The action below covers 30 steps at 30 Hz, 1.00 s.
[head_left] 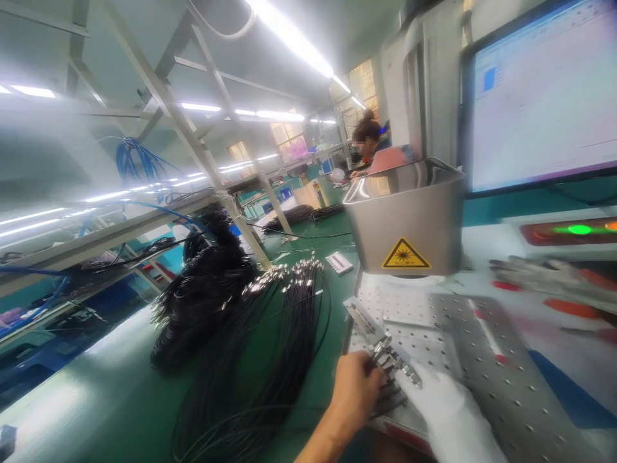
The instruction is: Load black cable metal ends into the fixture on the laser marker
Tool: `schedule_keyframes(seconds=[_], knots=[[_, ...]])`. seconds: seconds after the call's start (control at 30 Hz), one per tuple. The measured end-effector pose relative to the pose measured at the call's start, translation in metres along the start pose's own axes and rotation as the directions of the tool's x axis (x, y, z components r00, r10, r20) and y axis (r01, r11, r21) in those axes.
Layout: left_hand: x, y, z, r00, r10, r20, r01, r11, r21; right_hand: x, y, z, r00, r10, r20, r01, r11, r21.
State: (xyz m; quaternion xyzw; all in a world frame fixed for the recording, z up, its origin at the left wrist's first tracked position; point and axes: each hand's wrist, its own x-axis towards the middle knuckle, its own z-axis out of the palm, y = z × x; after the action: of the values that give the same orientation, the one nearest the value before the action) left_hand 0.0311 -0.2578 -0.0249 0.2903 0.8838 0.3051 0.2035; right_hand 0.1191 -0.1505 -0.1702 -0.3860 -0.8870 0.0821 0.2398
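lying on the green desk (110, 386), black cables (297, 331) bunch left of the bare left hand (355, 387), which curls narrow against the metal fixture (382, 345); can't tell what it holds. fixture sits over the perforated plate (436, 341), long axis far-left to near-right; gloved right hand (436, 395) touches near end, grip unclear.

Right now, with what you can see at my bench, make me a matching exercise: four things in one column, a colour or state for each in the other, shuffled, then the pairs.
Column one:
1. left hand
2. right hand
3. warning sticker
4. cables

Column two:
A. covered in white
B. black, lying on the green table
C. bare, at the metal holder
D. yellow, on the metal box

Right pairs: 1-C, 2-A, 3-D, 4-B
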Motion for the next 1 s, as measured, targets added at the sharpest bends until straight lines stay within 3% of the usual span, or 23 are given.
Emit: schedule_keyframes(seconds=[0.1, 0.2, 0.27, 0.4, 0.67, 0.87, 1.0], knots=[[0.001, 0.0, 0.001, 1.0, -0.002, 0.005, 0.001, 1.0, 0.025, -0.002, 0.002, -0.006, 0.989, -0.145, -0.022, 0.143, 0.987, -0.08], [0.004, -0.003, 0.004, 1.0, 0.003, 0.008, -0.004, 0.999, 0.049, -0.003, 0.004, -0.012, 0.925, -0.379, -0.003, 0.372, 0.91, -0.185], [0.006, -0.006, 0.005, 1.0, 0.005, 0.01, -0.005, 0.999, 0.05, -0.003, 0.006, -0.017, 0.889, -0.457, 0.019, 0.448, 0.862, -0.237], [0.009, -0.01, 0.006, 0.999, -0.006, 0.032, 0.005, 1.0, 0.026, 0.004, 0.004, -0.029, 0.885, -0.455, 0.098, 0.465, 0.859, -0.214], [0.011, -0.008, 0.012, 0.999, -0.025, 0.033, 0.023, 0.998, 0.063, 0.017, -0.004, -0.046, 0.914, -0.357, 0.194, 0.374, 0.925, -0.058], [0.01, -0.017, 0.001, 1.0, -0.028, 0.003, 0.028, 0.996, -0.085, 0.017, -0.007, -0.041, 0.9, -0.409, 0.152, 0.435, 0.871, -0.23], [0.01, -0.022, -0.005, 0.999, -0.048, -0.005, 0.045, 0.957, -0.286, 0.017, -0.009, -0.041, 0.881, -0.428, 0.2, 0.47, 0.841, -0.269]])
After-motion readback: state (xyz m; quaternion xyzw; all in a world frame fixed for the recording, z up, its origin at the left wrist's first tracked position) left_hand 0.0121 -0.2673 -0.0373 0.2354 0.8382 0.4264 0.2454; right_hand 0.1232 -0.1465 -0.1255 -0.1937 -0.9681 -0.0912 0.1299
